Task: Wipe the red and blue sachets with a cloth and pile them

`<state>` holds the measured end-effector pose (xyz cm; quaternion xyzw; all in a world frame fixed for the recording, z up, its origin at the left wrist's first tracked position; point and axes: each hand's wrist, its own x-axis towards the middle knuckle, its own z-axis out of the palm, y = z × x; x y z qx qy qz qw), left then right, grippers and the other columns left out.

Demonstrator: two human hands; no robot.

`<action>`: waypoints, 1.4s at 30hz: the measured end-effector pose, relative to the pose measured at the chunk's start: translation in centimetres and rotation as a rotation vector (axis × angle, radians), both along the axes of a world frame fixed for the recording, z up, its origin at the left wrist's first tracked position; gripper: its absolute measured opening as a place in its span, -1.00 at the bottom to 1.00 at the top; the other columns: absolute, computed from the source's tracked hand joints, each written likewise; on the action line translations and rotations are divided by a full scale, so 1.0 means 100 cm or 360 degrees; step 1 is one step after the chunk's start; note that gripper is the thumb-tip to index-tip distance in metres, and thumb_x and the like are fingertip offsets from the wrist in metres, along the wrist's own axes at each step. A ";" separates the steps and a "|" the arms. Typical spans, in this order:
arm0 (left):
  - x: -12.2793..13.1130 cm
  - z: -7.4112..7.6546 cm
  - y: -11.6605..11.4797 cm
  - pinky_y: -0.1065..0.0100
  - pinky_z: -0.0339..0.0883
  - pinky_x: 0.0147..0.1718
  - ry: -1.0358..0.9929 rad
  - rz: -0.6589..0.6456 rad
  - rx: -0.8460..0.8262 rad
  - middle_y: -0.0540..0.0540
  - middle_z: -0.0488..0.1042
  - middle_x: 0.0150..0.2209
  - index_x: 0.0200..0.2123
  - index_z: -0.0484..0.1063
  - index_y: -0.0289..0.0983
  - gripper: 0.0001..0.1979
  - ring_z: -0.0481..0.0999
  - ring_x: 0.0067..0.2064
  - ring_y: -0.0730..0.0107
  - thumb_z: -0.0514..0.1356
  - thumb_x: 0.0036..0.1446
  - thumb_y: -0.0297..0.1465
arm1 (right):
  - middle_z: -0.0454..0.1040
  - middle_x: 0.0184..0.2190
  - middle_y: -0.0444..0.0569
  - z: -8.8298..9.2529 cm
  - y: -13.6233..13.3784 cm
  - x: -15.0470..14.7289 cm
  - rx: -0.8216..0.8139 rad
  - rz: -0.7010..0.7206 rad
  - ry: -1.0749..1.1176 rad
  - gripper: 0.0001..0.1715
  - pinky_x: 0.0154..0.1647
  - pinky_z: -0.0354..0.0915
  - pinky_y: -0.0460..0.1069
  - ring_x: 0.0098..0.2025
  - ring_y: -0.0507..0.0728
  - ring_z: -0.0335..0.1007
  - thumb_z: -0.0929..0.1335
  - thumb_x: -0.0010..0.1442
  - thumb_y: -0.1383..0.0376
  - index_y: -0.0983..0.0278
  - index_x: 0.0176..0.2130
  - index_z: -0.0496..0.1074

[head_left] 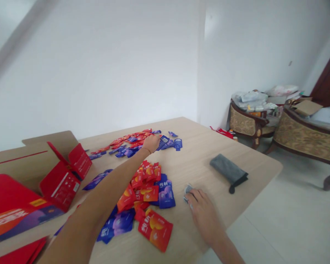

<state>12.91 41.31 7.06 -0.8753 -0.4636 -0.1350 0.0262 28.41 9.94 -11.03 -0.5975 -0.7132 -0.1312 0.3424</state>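
My left hand (151, 143) reaches across to the far pile of red sachets (134, 136) and purple sachets (126, 151). Its fingers look curled among the packets at the pile's right end, and what they hold is hidden. Near the table's right side, my right hand (205, 214) has its fingers closed on a crumpled silvery-grey packet (188, 190) at the tabletop. Between my arms lies a nearer heap, with an orange-red sachet (156, 230) in front and a purple sachet (166, 194) at its right. My left forearm covers part of this heap.
An open red carton (57, 187) with raised flaps stands at the left. A dark grey folded pouch (227, 169) lies on the wooden table (192, 157) at the right. Beyond the table's edge, patterned armchairs (243, 123) hold bags and boxes. A white wall rises behind.
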 end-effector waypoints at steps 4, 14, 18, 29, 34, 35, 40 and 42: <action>-0.016 0.037 -0.046 0.16 0.47 0.03 -0.0269 0.0169 -0.0222 -0.21 0.60 -0.09 -0.12 0.59 -0.37 -0.77 0.59 0.01 0.12 0.17 0.43 -0.35 | 0.57 0.02 0.06 0.012 -0.004 0.000 -0.0103 -0.0012 -0.0015 -0.55 0.07 0.39 0.16 0.02 0.26 0.46 0.27 0.29 0.55 0.21 0.03 0.54; -0.115 0.057 -0.227 0.50 0.50 -0.45 -0.0866 0.0306 -0.0915 0.04 0.47 -0.54 -0.45 0.50 -0.35 -0.82 0.54 -0.47 0.47 0.26 0.22 -0.48 | 0.57 -0.04 0.09 0.006 -0.002 0.011 0.0005 0.0120 -0.0062 -0.62 0.13 0.34 0.13 0.03 0.25 0.45 0.24 0.33 0.49 0.24 -0.03 0.56; -0.159 0.025 -0.295 0.50 0.50 -0.48 -0.0934 0.0401 -0.1077 0.04 0.46 -0.59 -0.51 0.52 -0.32 -0.88 0.57 -0.48 0.41 0.28 0.07 -0.49 | 0.56 -0.02 0.12 0.002 -0.002 0.018 -0.0014 0.0145 -0.0167 -0.62 0.13 0.31 0.13 0.04 0.25 0.42 0.23 0.33 0.45 0.27 0.00 0.54; -0.242 -0.071 -0.371 0.42 0.46 -0.43 -0.0716 0.0666 -0.0890 -0.02 0.49 -0.57 -0.54 0.48 -0.33 -0.78 0.59 -0.46 0.34 0.22 0.17 -0.47 | 0.50 0.13 0.17 -0.001 0.006 0.034 0.0142 0.0216 0.0048 -0.49 0.28 0.24 0.31 0.22 0.34 0.33 0.22 0.33 0.21 0.26 0.19 0.43; -0.265 -0.076 -0.381 0.17 0.46 -0.05 -0.0480 0.0565 -0.0495 -0.22 0.62 -0.27 -0.31 0.58 -0.34 -0.81 0.63 -0.12 0.12 0.18 0.30 -0.46 | 0.53 0.14 0.19 -0.013 0.010 0.046 -0.0045 0.0280 0.0222 -0.45 0.28 0.31 0.29 0.20 0.32 0.42 0.23 0.36 0.06 0.25 0.17 0.46; -0.269 -0.076 -0.388 0.14 0.42 0.01 -0.0450 0.0520 -0.0448 -0.24 0.62 -0.20 -0.25 0.59 -0.32 -0.80 0.61 -0.06 0.09 0.16 0.34 -0.44 | 0.53 0.16 0.19 -0.015 0.009 0.047 -0.0096 0.0293 0.0199 -0.44 0.28 0.32 0.29 0.21 0.32 0.42 0.24 0.35 0.05 0.24 0.18 0.47; -0.276 -0.099 -0.439 0.23 0.38 0.03 -0.0148 -0.0273 0.0039 -0.14 0.59 -0.04 -0.01 0.54 -0.19 -0.81 0.55 0.03 0.19 0.17 0.45 -0.29 | 0.57 0.10 0.15 -0.015 0.004 0.047 -0.0211 0.0356 0.0032 -0.52 0.24 0.34 0.29 0.16 0.32 0.46 0.25 0.36 0.05 0.20 0.07 0.55; -0.274 -0.117 -0.458 0.22 0.41 -0.02 -0.0020 -0.0480 0.0350 -0.17 0.58 -0.04 0.04 0.50 -0.24 -0.78 0.54 0.03 0.17 0.20 0.44 -0.28 | 0.59 0.00 0.15 -0.010 0.001 0.044 -0.0240 0.0360 -0.0011 -0.54 0.18 0.36 0.28 0.06 0.31 0.48 0.23 0.37 0.06 0.21 -0.01 0.57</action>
